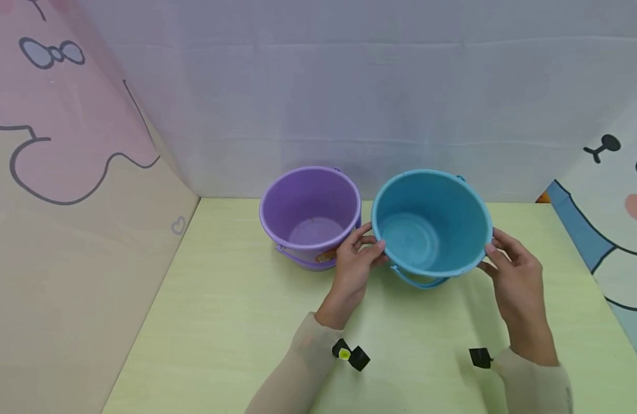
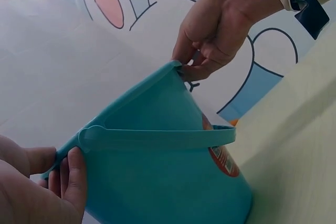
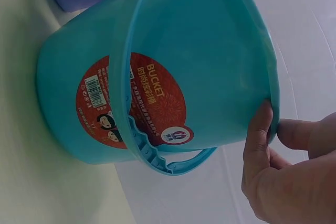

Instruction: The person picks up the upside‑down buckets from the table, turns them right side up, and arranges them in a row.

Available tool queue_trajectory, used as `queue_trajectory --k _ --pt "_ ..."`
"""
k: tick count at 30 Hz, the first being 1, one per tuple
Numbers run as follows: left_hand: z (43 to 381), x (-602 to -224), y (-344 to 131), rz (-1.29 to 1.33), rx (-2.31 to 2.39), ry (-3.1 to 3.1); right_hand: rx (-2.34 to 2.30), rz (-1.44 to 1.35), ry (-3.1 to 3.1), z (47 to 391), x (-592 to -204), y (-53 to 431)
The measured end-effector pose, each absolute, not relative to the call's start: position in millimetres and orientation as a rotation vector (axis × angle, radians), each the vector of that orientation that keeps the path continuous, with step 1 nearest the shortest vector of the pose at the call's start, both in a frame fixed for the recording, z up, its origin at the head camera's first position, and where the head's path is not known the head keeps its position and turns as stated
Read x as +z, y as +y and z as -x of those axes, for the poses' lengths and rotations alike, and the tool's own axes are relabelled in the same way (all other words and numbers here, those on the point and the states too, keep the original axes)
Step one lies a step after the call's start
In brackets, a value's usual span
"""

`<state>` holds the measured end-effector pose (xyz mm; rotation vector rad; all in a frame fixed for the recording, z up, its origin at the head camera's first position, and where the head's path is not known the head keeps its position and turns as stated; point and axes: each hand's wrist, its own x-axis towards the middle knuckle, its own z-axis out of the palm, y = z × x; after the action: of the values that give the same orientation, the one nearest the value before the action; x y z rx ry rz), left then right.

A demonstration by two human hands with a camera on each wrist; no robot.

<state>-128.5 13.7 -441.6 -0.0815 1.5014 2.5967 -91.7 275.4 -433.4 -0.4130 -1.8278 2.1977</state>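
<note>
A blue bucket (image 1: 417,236), its mouth tipped toward the head camera, is held between both hands. My left hand (image 1: 355,261) pinches its rim on the left, thumb over the edge and fingers beneath. On the opposite side my right hand (image 1: 517,276) grips the rim the same way. The bucket's handle (image 2: 157,138) hangs down along its near side. A round red label reading BUCKET (image 3: 134,100) shows on its wall in the right wrist view. Just left of it stands a purple bucket (image 1: 310,207), close to the back of my left hand.
Both buckets are near the back of a pale green table (image 1: 210,322). A white cloth wall (image 1: 318,98) rises behind it. Printed cartoon panels flank the table, a pink and cream one (image 1: 65,201) on the left and a white and blue one (image 1: 613,230) on the right.
</note>
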Motion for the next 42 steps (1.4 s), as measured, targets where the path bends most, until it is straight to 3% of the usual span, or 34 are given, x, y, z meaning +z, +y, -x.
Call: queue_trajectory --k 19,42 --pt "140.4 -437.6 24.1 0.242 2.663 1.373 2.487 0.322 -1.661 103.9 -430.4 285.1" --pt "147.6 -439.1 28.6 0.329 2.695 1.249 2.483 0.37 -1.629 115.1 -430.8 283.5"
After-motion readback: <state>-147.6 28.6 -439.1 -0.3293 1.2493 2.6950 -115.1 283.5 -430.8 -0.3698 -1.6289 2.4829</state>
